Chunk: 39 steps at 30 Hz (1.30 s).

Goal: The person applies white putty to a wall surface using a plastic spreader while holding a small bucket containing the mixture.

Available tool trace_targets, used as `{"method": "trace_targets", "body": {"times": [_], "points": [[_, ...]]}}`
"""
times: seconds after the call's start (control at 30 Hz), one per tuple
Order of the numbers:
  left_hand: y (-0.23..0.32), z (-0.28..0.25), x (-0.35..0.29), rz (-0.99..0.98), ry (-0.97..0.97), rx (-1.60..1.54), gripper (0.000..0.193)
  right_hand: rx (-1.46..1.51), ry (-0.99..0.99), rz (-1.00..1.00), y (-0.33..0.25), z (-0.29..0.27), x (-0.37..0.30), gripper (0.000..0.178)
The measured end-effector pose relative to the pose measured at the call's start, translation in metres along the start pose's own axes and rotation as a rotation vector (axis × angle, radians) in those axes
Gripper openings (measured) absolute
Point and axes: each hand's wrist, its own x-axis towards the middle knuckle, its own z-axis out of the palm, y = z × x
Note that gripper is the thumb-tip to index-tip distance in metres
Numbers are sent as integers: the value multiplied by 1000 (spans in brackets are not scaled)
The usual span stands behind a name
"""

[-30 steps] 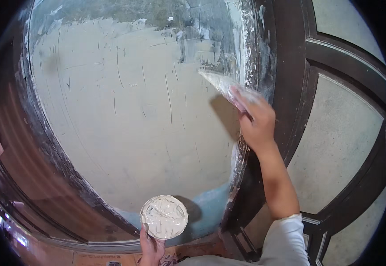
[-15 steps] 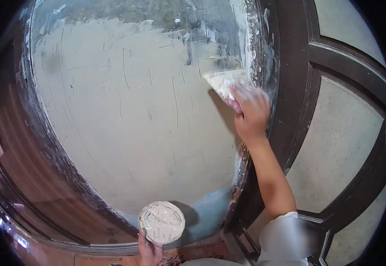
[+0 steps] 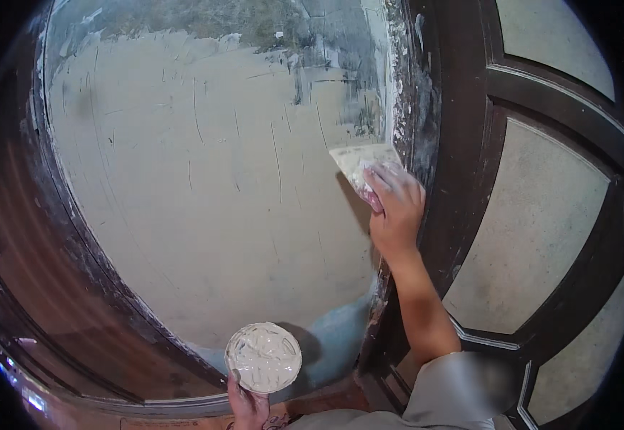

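Note:
My right hand (image 3: 396, 201) is closed around a wide putty knife (image 3: 364, 163) smeared with white filler. The blade's broad edge lies against the wall (image 3: 204, 215), close to the dark frame at the right. Low in front of me, my left hand (image 3: 249, 405) grips a round tub (image 3: 263, 358) of creamy off-white putty from below, thumb up against its side. Fresh pale coating covers most of the wall, with thin dark scratch lines running through it. Grey-blue patchy surface (image 3: 254, 21) shows along the top and upper right.
A dark wooden frame (image 3: 416, 107) borders the wall on the right, its inner edge flaked and spattered white. Past it stands a panelled door (image 3: 534, 229) in brown with pale panels. On the left runs a brown frame with glossy brown panelling (image 3: 39, 236).
The putty knife in my right hand has slid down the wall along the right edge, leaving pale coating over part of the patchy strip. My left hand and the tub stay nearly in place.

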Motion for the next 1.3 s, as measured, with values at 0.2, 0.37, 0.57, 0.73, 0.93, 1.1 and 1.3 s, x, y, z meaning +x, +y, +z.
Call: {"method": "trace_targets", "body": {"times": [0.2, 0.37, 0.57, 0.73, 0.93, 1.1, 1.3], "points": [[-5, -3, 3, -38, -18, -12, 59, -8, 31, -94, -20, 15, 97, 51], [-5, -22, 2, 13, -3, 16, 62, -126, -223, 70, -36, 24, -7, 58], [1, -26, 1, 15, -55, 33, 64, -34, -67, 68, -20, 0, -41, 46], [2, -21, 2, -24, -44, 14, 58, -129, 0, -51, -7, 5, 79, 49], [1, -29, 1, -40, -50, 9, 58, -181, -153, 58, -4, 29, -16, 48], [1, -21, -4, -23, -38, 65, 59, -148, -386, 198, -17, 1, -198, 48], [-10, -28, 0, -83, -20, 10, 61, 78, -417, 187, -13, -26, -221, 39]]}}
